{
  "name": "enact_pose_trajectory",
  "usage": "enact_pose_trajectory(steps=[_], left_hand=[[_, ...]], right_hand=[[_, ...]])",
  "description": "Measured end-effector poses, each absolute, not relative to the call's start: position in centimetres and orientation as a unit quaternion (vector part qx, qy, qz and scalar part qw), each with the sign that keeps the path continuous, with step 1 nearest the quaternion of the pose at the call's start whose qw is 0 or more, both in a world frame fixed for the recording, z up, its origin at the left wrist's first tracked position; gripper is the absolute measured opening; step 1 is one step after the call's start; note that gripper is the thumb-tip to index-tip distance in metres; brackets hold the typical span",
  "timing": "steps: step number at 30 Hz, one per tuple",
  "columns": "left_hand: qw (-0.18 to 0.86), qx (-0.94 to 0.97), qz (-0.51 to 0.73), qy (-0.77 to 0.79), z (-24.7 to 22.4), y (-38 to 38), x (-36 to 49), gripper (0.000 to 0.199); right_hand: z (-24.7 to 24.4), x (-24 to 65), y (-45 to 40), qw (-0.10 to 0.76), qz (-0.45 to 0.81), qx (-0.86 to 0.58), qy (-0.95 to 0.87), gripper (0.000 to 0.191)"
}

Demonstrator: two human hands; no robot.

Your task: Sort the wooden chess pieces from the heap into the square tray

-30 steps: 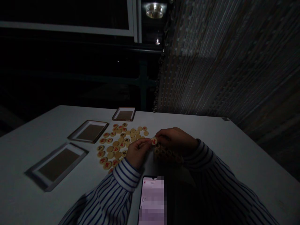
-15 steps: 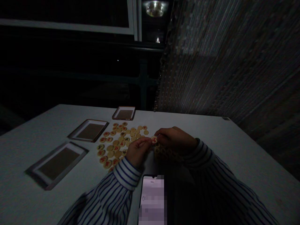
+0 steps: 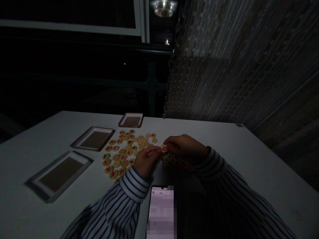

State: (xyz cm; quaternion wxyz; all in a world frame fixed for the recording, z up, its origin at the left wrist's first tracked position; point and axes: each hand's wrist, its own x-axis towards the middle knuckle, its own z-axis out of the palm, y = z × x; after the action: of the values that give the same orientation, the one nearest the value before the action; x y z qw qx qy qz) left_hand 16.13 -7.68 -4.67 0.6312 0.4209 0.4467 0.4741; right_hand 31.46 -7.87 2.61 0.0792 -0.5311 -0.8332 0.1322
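Observation:
Between the fingertips of my two hands is a round xiangqi piece (image 3: 163,148), its red character facing up. My left hand (image 3: 146,160) pinches its left edge, and my right hand (image 3: 183,148) has curled fingers at its right edge. Under and left of my left hand, many wooden xiangqi pieces (image 3: 117,164) lie spread on the white table (image 3: 214,131), some with red or black characters, others plain side up. More xiangqi pieces (image 3: 171,160) lie in shadow beneath my right hand, partly hidden by it.
Three shallow open boxes stand on the left: a near one (image 3: 59,174), a middle one (image 3: 94,138) and a small far one (image 3: 131,120). A lit phone (image 3: 160,212) lies between my forearms. Beyond the table's right back edge hangs a string curtain (image 3: 211,76).
Both hands keep the same hold on the piece. The whole view has shifted very slightly; the pieces and boxes stay in place.

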Motion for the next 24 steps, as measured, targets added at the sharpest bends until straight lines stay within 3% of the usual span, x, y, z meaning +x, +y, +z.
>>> enact_pose_trajectory(steps=[24], left_hand=[[0.610,0.461,0.475,0.435,-5.44,-7.47,16.00,0.027]], right_hand=[[2.57,31.55,-7.81,0.051,0.126,-0.517,-0.845,0.029]])
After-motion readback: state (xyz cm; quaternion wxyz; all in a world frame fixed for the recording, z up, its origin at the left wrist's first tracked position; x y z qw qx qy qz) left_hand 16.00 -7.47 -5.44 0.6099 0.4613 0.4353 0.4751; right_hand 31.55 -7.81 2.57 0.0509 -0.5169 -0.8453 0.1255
